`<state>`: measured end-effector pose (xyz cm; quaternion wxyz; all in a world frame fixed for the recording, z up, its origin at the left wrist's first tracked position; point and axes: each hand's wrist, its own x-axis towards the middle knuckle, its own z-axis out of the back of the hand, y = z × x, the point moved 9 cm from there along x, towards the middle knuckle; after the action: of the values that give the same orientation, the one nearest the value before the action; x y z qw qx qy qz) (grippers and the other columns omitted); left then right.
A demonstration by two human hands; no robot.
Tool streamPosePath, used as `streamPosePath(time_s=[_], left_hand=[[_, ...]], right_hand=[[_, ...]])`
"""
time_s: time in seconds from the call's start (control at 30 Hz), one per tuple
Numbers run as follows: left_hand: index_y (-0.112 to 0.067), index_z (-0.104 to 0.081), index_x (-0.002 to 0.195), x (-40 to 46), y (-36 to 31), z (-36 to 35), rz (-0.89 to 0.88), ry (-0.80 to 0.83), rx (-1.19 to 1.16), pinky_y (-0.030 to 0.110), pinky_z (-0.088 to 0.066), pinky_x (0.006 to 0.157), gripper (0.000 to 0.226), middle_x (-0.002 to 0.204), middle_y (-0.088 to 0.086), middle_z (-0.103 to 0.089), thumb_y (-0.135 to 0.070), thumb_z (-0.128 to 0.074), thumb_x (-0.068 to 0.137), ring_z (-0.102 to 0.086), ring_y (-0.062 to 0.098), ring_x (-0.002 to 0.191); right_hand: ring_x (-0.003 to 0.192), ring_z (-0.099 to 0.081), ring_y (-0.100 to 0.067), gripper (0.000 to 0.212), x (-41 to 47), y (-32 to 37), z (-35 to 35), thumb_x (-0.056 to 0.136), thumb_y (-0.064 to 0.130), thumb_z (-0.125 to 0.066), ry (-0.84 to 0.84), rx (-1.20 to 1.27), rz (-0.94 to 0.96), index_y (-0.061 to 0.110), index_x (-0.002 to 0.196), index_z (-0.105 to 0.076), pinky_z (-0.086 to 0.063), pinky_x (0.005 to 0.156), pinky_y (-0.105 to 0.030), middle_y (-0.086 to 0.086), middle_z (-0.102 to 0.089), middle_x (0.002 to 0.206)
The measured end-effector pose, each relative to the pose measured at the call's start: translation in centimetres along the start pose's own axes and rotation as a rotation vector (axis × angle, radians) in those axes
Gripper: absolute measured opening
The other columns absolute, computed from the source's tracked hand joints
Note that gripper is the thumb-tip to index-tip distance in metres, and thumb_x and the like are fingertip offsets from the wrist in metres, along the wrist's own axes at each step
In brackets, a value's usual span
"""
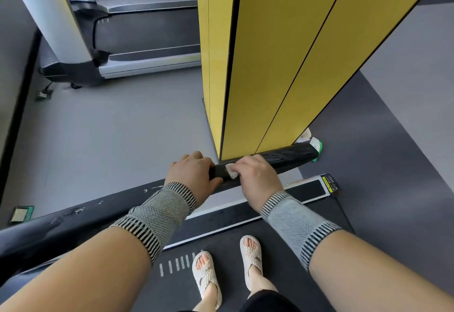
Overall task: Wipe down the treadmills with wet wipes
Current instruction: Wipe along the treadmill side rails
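Landmark: black treadmill handrail (282, 162), a glossy rounded bar whose long axis runs from lower left to upper right.
Nearest, below it: dark textured treadmill belt (282, 250) with woven cream sandals (206, 277).
On the rail: left hand (190, 176), knit wrist sleeve, fingers wrapped round the bar; just right of it, right hand (256, 176) clamps a crumpled white wet wipe (231, 171) against the bar.
Behind: smooth yellow panelled column (270, 53).
Far left beyond: a silver-framed treadmill (137, 63).

Yellow panelled column (282, 53) stands on grey floor (110, 135); green floor socket (21, 214) lies left; beige woven sandals (206, 277) lower centre
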<state>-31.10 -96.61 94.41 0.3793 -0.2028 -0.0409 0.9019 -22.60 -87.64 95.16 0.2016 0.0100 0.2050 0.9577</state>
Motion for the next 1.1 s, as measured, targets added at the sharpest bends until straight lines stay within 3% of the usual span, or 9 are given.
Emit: streamPosePath(time_s=[0.13,0.23,0.3,0.43,0.6,0.73,0.9,1.03,1.1], left_hand=[[-0.027,-0.057,0.124,-0.1,-0.1,0.0,-0.016,0.002,-0.018,0.035,-0.043,0.094,0.043,0.115,-0.003,-0.053,-0.053,-0.052,0.09,-0.05,0.018,0.109],[-0.028,-0.058,0.123,0.0,0.1,0.0,-0.023,0.013,-0.02,0.036,-0.043,0.095,0.042,0.115,-0.002,-0.053,-0.052,-0.053,0.089,-0.05,0.019,0.109],[-0.029,-0.058,0.123,0.1,0.6,0.0,-0.034,0.04,-0.004,0.036,-0.043,0.095,0.041,0.116,-0.003,-0.053,-0.05,-0.054,0.088,-0.051,0.019,0.109],[-0.029,-0.058,0.124,-0.2,1.6,0.3,-0.032,0.06,-0.01,0.034,-0.045,0.093,0.042,0.116,-0.003,-0.053,-0.051,-0.054,0.088,-0.051,0.017,0.108],[-0.027,-0.059,0.123,0.0,1.6,0.4,-0.032,0.064,-0.019,0.031,-0.043,0.089,0.042,0.112,-0.003,-0.053,-0.05,-0.057,0.088,-0.052,0.017,0.106],[-0.026,-0.058,0.123,-0.3,1.6,0.2,-0.035,0.051,-0.053,0.028,-0.042,0.085,0.043,0.113,-0.003,-0.053,-0.05,-0.056,0.088,-0.05,0.016,0.105],[-0.026,-0.059,0.123,-0.3,1.8,0.3,-0.031,0.05,-0.053,0.03,-0.041,0.089,0.043,0.113,-0.002,-0.053,-0.05,-0.056,0.088,-0.05,0.017,0.107],[-0.026,-0.058,0.124,-0.5,1.5,0.5,-0.041,0.044,-0.055,0.029,-0.044,0.087,0.043,0.114,-0.003,-0.053,-0.05,-0.055,0.089,-0.051,0.016,0.108],[-0.026,-0.059,0.123,-0.5,1.6,0.5,-0.037,0.037,-0.067,0.03,-0.045,0.089,0.043,0.113,-0.002,-0.053,-0.05,-0.056,0.088,-0.051,0.017,0.107]], right_hand=[[0.105,-0.047,-0.02,0.03,-0.1,-5.6,2.2,0.093,0.004,-0.047,-0.093,-0.079,-0.319,0.014,0.114,-0.067,-0.038,0.09,-0.026,-0.001,-0.062,0.113],[0.104,-0.047,-0.019,0.025,0.8,0.6,-0.6,0.09,0.001,-0.049,0.026,-0.025,-0.098,0.013,0.102,-0.067,-0.035,0.082,-0.024,0.0,-0.061,0.107],[0.103,-0.049,-0.018,0.03,0.9,0.1,-0.2,0.091,0.0,-0.048,0.051,-0.041,-0.056,0.016,0.108,-0.068,-0.038,0.084,-0.024,0.0,-0.062,0.106],[0.106,-0.047,-0.02,0.031,0.8,-6.0,2.5,0.092,0.004,-0.048,-0.028,-0.127,-0.385,0.013,0.117,-0.065,-0.039,0.089,-0.027,-0.003,-0.061,0.112],[0.104,-0.048,-0.018,0.028,1.7,1.3,-0.6,0.091,0.0,-0.049,0.076,-0.043,-0.072,0.017,0.105,-0.067,-0.035,0.083,-0.021,0.001,-0.061,0.105],[0.105,-0.048,-0.02,0.029,1.6,-4.4,1.8,0.092,0.003,-0.048,-0.014,-0.102,-0.365,0.012,0.113,-0.066,-0.04,0.088,-0.027,-0.003,-0.061,0.108],[0.103,-0.049,-0.018,0.03,1.6,2.4,-0.9,0.091,0.0,-0.047,0.085,-0.021,-0.026,0.016,0.106,-0.068,-0.037,0.083,-0.024,0.0,-0.062,0.105],[0.098,-0.046,-0.018,0.028,1.6,-3.1,1.2,0.093,0.006,-0.048,-0.01,-0.093,-0.307,0.014,0.112,-0.066,-0.04,0.086,-0.027,-0.001,-0.062,0.104],[0.101,-0.047,-0.02,0.025,1.5,-0.3,0.5,0.091,0.004,-0.048,-0.014,-0.056,-0.217,0.014,0.102,-0.068,-0.039,0.084,-0.026,-0.001,-0.063,0.103]])
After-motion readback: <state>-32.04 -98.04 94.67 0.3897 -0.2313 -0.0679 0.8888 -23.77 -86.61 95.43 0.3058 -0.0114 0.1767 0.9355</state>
